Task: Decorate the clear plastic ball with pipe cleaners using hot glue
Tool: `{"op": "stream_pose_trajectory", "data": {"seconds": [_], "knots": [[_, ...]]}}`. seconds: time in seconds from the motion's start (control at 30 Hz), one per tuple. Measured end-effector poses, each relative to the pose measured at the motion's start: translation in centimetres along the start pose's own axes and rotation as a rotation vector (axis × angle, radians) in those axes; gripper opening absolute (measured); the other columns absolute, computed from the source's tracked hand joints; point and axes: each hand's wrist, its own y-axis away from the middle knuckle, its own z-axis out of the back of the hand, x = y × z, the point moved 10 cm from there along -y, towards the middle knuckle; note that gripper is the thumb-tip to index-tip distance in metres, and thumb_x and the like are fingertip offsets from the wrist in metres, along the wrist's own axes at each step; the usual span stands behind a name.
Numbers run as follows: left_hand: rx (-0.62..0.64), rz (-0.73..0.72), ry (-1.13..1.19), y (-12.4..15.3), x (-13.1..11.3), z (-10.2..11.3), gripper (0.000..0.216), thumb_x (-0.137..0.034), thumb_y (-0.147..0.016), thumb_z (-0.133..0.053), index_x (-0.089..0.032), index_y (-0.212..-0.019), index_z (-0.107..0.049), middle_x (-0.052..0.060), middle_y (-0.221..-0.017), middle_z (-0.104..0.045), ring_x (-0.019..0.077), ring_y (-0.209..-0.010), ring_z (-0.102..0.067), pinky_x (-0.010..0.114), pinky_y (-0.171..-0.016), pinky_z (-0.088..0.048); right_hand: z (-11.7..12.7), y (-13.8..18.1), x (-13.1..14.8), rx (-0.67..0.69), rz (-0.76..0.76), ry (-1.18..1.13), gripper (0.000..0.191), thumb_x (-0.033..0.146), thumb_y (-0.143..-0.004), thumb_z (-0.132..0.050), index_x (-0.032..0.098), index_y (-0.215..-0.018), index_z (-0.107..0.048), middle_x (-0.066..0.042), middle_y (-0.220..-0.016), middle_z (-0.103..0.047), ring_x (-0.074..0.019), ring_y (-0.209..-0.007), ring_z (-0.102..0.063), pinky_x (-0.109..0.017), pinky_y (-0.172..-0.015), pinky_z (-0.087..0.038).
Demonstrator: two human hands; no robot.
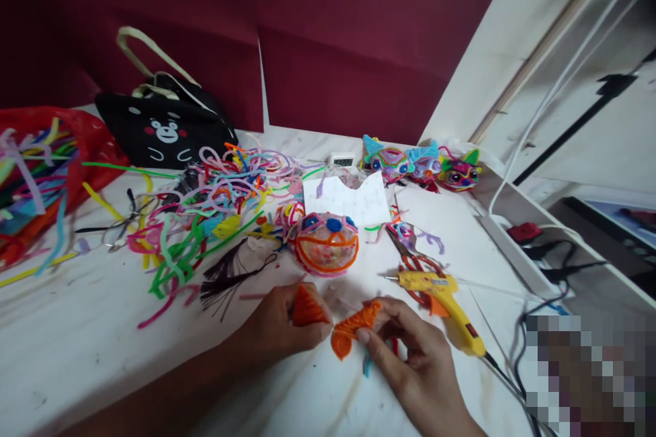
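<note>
My left hand [279, 331] is closed round an orange triangular pipe-cleaner piece [306, 307], held low over the white table [76, 348]. My right hand [415, 355] pinches a second orange pipe-cleaner shape [353, 331], a coil with a fan, right beside the first. Just beyond both hands sits a round clear ball figure [326, 244] wrapped in orange and pink pipe cleaners with blue eyes.
A yellow glue gun [445, 300] lies to the right, its cord trailing off the table. Scissors [410, 252], a white paper [346, 199], a heap of coloured pipe cleaners [205, 212], a black bear bag [164, 130], a red bag [46, 171] and three finished figures [423, 165] surround the work spot.
</note>
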Motion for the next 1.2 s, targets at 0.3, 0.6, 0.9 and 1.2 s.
{"op": "stream_pose_trajectory", "data": {"seconds": [0.3, 0.6, 0.9, 1.2], "knots": [[-0.008, 0.056, -0.116, -0.3, 0.3, 1.2, 0.014, -0.032, -0.078, -0.068, -0.018, -0.076, -0.066, -0.002, -0.07, -0.056, 0.0121, -0.063, -0.051, 0.025, -0.059, -0.041, 5.0, 0.5, 1.0, -0.3, 0.104, 0.106, 0.039, 0.018, -0.085, -0.074, 0.026, -0.121, -0.064, -0.003, -0.092, -0.077, -0.015, -0.074, -0.075, -0.022, -0.065, -0.064], [-0.086, 0.035, -0.332, -0.1, -0.4, 1.5, 0.012, -0.031, -0.077, -0.073, -0.023, -0.085, -0.069, -0.002, -0.081, -0.07, 0.0145, -0.073, -0.064, 0.025, -0.068, -0.048, 5.8, 0.9, 2.2, -0.414, 0.202, 0.511, 0.034, 0.025, -0.089, -0.071, 0.022, -0.122, -0.064, -0.005, -0.092, -0.076, -0.0153, -0.069, -0.074, -0.023, -0.058, -0.062], [0.017, 0.138, -0.244, -0.3, 1.8, 0.9, 0.038, -0.039, -0.074, -0.076, -0.026, -0.106, -0.059, -0.002, -0.081, -0.075, 0.02, -0.073, -0.07, 0.029, -0.067, -0.053, 4.3, -0.1, 1.9, -0.205, 0.105, 0.52, 0.038, 0.023, -0.095, -0.062, 0.023, -0.132, -0.056, -0.004, -0.095, -0.077, -0.0136, -0.068, -0.074, -0.021, -0.063, -0.062], [0.23, -0.039, -0.521, 0.0, -0.8, -0.4, 0.015, -0.035, -0.091, -0.058, -0.021, -0.094, -0.063, -0.002, -0.079, -0.069, 0.0144, -0.068, -0.063, 0.025, -0.063, -0.045, -0.4, 0.9, 0.7, 0.294, 0.004, 0.113, 0.034, 0.017, -0.097, -0.057, 0.03, -0.128, -0.054, 0.001, -0.097, -0.076, -0.0097, -0.076, -0.073, -0.015, -0.061, -0.056]]}}
